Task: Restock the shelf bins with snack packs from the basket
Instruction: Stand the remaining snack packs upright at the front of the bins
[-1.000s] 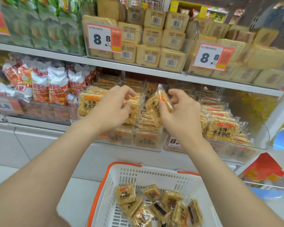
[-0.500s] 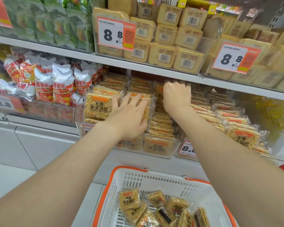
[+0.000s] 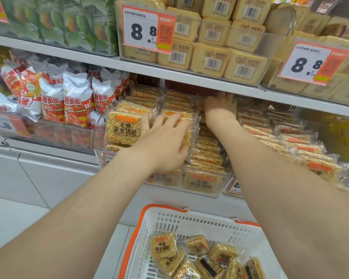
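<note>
**Both hands in the bin, basket waiting below**

Nearest me, low down under the two bare arms, sits the basket [image 3: 199,224], white with an orange rim. A loose heap of snack packs [image 3: 163,246] lies in its bottom: clear wrappers over yellow squares, each with an orange label strip.

Past the basket, at the front edge of the shelf, is the bin [image 3: 206,185], clear plastic and crammed with the same snack in rows running from near to far. The left hand [image 3: 161,141] lies flat on the face of an upright pack at the near end. Its fingers are straight and spread, its thumb is low by the pack's right edge, and it clasps nothing. Just left of it, another front pack [image 3: 122,129] stands upright with its label showing.

Farther in and to the right, the right hand [image 3: 220,106] reaches to the far end of the bin, close under the upper shelf [image 3: 189,76]. Only its back shows, and the fingers are lost among the packs, so I cannot tell whether they hold one. The hands are well apart, left near and right far.

To the right, more of the same packs lie sloped in a side row [image 3: 290,141]. To the left, red-and-white bags [image 3: 75,101] stand upright in the next bin.

Farthest, on the upper shelf, beige packs [image 3: 210,61] with barcodes are stacked behind a price tag [image 3: 147,30] reading 8.8. Green bags [image 3: 69,23] fill the far left.
</note>
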